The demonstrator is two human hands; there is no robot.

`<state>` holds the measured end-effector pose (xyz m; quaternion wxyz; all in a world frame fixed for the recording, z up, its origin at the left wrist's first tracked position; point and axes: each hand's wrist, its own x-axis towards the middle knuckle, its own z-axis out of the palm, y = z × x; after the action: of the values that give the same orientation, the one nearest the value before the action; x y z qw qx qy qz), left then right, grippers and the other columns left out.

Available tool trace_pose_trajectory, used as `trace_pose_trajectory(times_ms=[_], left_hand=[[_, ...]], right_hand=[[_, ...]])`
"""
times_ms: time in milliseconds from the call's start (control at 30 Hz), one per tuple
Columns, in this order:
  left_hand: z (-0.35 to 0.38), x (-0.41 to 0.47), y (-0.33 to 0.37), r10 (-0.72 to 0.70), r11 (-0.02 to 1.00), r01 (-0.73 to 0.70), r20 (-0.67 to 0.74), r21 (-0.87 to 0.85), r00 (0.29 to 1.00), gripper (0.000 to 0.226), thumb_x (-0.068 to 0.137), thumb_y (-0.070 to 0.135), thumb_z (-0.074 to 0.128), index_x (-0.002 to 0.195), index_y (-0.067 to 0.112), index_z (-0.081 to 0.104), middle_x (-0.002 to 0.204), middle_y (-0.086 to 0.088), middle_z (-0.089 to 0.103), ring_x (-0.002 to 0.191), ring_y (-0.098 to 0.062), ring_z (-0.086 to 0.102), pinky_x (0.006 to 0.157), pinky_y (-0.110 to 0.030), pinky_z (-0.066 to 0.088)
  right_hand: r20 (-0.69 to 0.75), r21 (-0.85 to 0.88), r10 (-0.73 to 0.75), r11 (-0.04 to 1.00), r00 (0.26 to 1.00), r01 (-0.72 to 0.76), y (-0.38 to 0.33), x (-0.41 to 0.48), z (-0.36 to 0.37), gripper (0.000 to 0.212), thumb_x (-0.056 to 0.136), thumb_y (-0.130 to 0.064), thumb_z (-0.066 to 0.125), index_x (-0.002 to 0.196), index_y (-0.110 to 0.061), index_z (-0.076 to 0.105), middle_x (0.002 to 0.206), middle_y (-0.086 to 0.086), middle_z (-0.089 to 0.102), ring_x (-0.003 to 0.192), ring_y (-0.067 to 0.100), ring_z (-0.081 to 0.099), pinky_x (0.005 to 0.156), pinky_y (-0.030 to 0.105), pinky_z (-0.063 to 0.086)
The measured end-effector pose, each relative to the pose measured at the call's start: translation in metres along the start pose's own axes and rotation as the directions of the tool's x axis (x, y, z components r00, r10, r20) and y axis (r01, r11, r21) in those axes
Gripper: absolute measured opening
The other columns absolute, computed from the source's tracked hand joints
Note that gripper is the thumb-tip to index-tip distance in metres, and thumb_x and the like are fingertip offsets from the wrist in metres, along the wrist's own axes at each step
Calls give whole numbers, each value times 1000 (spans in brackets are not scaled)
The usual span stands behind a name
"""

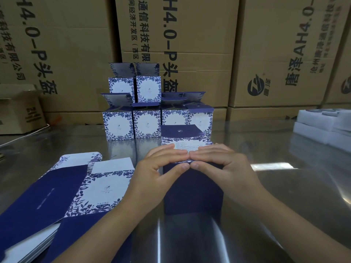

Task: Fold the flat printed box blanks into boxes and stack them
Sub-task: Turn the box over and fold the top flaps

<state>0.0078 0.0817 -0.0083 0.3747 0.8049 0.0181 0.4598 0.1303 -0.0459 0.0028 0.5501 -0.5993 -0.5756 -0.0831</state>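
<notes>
A half-formed navy and white floral box [191,188] stands on the steel table in front of me, its navy lid flap [180,130] sticking out at the far end. My left hand [159,168] and my right hand [222,164] both grip its top edge, fingers on top and thumbs meeting on the near navy face. A pile of flat printed blanks [62,194] lies to the left. Behind the box, several folded boxes [146,121] stand in a row with open lids, and two more [134,88] sit stacked on them.
Tall brown cartons [275,50] form a wall behind the table. A small open carton [20,111] stands at the far left. White foam trays [326,126] are piled at the right edge. The steel table top [284,196] reflects light.
</notes>
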Motion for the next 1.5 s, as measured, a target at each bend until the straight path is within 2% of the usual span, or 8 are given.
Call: trace_pose_trajectory(times_ms=[500,667,900,1000,1167,1300,1400,1500], left_hand=[[2,-1,0,45,999,-45,-48,2,998,20,77,26,66,87,42,69,94,29,68,115,6,53,99,-15,38],[3,-2,1,55,998,-54,-48,25,997,19,79,25,65,91,40,68,98,28,68,116,5,53,100,-15,38],[2,-3,2,59,997,-56,-58,47,997,20,78,26,66,92,40,67,101,28,67,112,4,54,98,-12,36],[2,-3,2,51,997,-48,-58,56,997,20,78,27,66,93,40,67,104,27,66,112,4,54,98,-12,36],[0,-2,2,23,998,-20,-55,52,998,20,77,32,73,95,39,67,100,25,68,110,5,55,97,-13,38],[-2,-1,1,-57,997,53,-78,-49,995,19,67,34,70,85,34,72,97,23,70,111,3,56,97,-13,40],[-5,0,-4,-92,991,83,-83,-106,992,20,64,29,83,80,33,73,103,19,70,113,1,56,99,-17,40],[-8,2,-8,-126,976,115,-49,-185,991,18,65,21,79,74,36,75,103,16,70,113,-1,56,98,-17,40]], right_hand=[[-34,-36,-29,999,999,28,1,0,3,18,75,-34,69,90,-27,77,90,-18,73,98,0,63,92,16,43],[-30,-53,-39,998,999,37,1,0,3,16,76,-36,70,90,-31,75,91,-20,72,98,-2,63,91,7,34],[-32,-34,-55,998,998,54,2,0,4,19,76,-40,68,93,-35,73,92,-22,72,98,-1,63,92,16,41],[-40,-33,-50,998,998,49,3,-1,5,17,75,-34,71,92,-38,72,91,-26,71,98,-3,62,92,13,40],[23,27,25,999,999,-26,5,2,-1,19,74,-26,79,90,-34,74,96,-21,72,103,0,62,91,8,37],[136,100,142,983,981,-156,7,6,-17,29,62,-41,75,91,-35,75,101,-23,71,108,-7,58,90,5,38],[178,103,183,974,967,-204,10,8,-24,29,60,-42,75,89,-39,74,103,-27,69,113,-12,52,92,2,35],[182,114,194,970,964,-217,11,9,-24,27,61,-39,75,87,-40,74,101,-27,69,114,-13,52,94,4,36]])
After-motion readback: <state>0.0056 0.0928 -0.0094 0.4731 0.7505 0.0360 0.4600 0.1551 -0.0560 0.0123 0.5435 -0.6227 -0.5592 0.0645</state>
